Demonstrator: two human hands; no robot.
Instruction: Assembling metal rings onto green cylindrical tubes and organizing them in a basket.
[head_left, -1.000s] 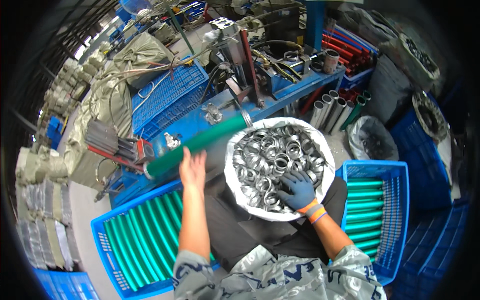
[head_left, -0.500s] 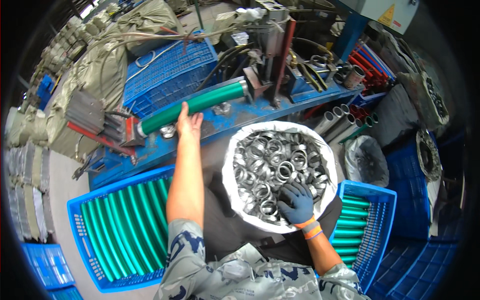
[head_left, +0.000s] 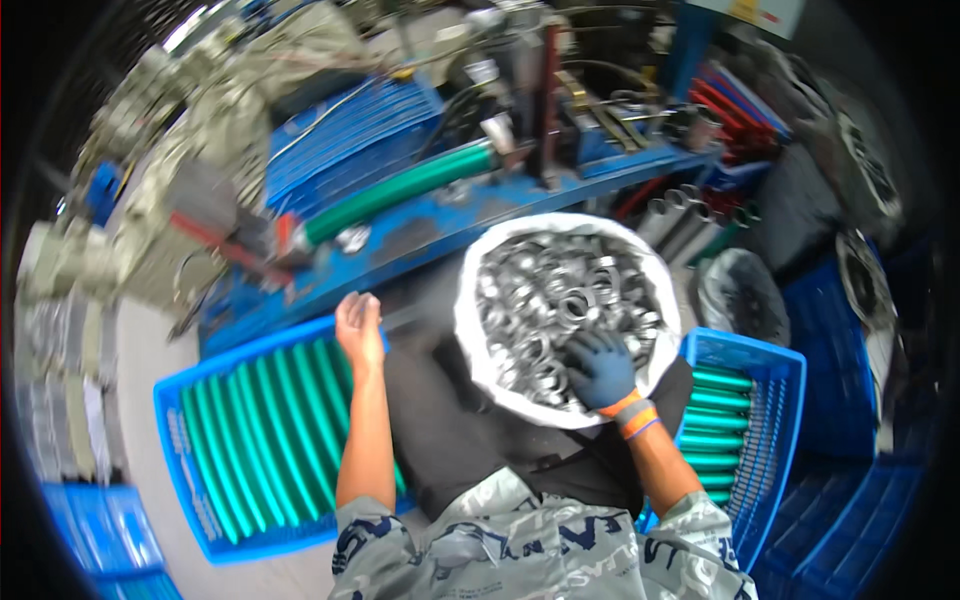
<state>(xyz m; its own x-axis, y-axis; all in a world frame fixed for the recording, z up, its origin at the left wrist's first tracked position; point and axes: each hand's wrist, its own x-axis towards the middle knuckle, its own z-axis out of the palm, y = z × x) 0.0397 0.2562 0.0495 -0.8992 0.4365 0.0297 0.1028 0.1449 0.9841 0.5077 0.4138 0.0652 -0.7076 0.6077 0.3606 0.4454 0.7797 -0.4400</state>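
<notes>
While sitting between two crates, digging the right hand (head_left: pixel 600 368), in a dark blue knitted glove, into the white woven sack (head_left: pixel 470 330) of shiny metal clamp rings (head_left: pixel 545 290) lying on the lap; curling the fingers down among them, without showing whether pinching one. Hovering the bare left hand (head_left: pixel 358 322), loose and open, holding nothing, over the far rim of the blue plastic crate (head_left: pixel 175 440) of green ribbed hoses (head_left: pixel 270 430), just short of the blue metal workbench (head_left: pixel 440 225) bearing one long green hose (head_left: pixel 400 190). Seemingly fetching a ring; next calling for singling one out of the tangled heap without dragging neighbours along.
</notes>
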